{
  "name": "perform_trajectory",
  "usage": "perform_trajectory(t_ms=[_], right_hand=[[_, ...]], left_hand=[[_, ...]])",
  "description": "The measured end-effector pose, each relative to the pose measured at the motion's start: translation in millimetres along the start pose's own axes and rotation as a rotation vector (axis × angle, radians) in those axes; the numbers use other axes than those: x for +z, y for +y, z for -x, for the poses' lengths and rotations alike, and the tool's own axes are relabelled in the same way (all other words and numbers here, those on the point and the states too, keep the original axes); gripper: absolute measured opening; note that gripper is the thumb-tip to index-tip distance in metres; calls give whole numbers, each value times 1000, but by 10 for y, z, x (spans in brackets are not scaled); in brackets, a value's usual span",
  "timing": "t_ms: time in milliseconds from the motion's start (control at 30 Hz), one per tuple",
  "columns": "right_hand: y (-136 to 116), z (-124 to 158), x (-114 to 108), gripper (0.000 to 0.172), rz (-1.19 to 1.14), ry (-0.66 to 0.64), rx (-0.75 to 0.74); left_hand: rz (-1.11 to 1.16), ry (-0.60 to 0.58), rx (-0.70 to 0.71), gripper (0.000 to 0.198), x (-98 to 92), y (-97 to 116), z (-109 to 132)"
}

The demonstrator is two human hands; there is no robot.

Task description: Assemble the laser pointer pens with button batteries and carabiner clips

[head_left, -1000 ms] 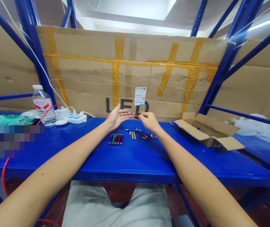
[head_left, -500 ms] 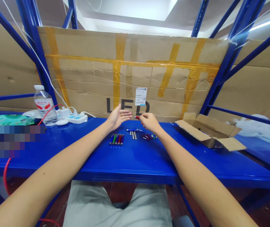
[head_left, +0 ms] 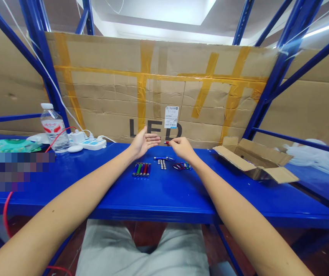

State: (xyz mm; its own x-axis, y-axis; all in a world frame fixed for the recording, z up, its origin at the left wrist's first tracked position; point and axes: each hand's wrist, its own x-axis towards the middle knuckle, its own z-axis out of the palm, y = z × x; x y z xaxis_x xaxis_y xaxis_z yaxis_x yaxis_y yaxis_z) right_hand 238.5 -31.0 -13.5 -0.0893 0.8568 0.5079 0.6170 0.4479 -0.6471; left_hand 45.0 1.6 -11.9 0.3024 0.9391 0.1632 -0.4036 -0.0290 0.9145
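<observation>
Head view, and both bare arms are stretched out over the blue bench (head_left: 164,195); take the little heap of button batteries (head_left: 162,164) as the marker. Just behind and above the batteries the right hand (head_left: 181,147) pinches a small red piece (head_left: 166,142) between thumb and fingertips; that grip is narrow and closed on it, the piece held clear of the bench and pointing at the other palm. The left hand (head_left: 143,142) is up and to the left of the batteries, its grip wide, palm turned inward, fingers stretched towards the red piece; whether a fingertip touches it, I cannot tell.

Directly behind the batteries lies a blue pen-shaped light (head_left: 163,158); just left of them is a tidy row of small coloured lights (head_left: 141,169); just right of them sits a tangle of coloured clips (head_left: 182,166). Well to the right of the batteries is an open cardboard box (head_left: 255,159); far left of them stand a power strip (head_left: 91,144) and a water bottle (head_left: 51,128). Behind the batteries rises a taped cardboard sheet (head_left: 158,88) printed LED.
</observation>
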Motion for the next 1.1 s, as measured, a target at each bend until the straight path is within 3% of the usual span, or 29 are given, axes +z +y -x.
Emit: perform_trajectory(t_ms=[467,833,1100], right_hand=[[4,1,-5,31,146,-9,27],[6,-13,-11,32,144,65,-13],[-5,19,11,28,202,-35,17]], left_hand=[[2,99,47,60,23,-20,-11],[-7,70,31,58,-13,-60,-54],[-4,49,11,59,-24,-47,-50]])
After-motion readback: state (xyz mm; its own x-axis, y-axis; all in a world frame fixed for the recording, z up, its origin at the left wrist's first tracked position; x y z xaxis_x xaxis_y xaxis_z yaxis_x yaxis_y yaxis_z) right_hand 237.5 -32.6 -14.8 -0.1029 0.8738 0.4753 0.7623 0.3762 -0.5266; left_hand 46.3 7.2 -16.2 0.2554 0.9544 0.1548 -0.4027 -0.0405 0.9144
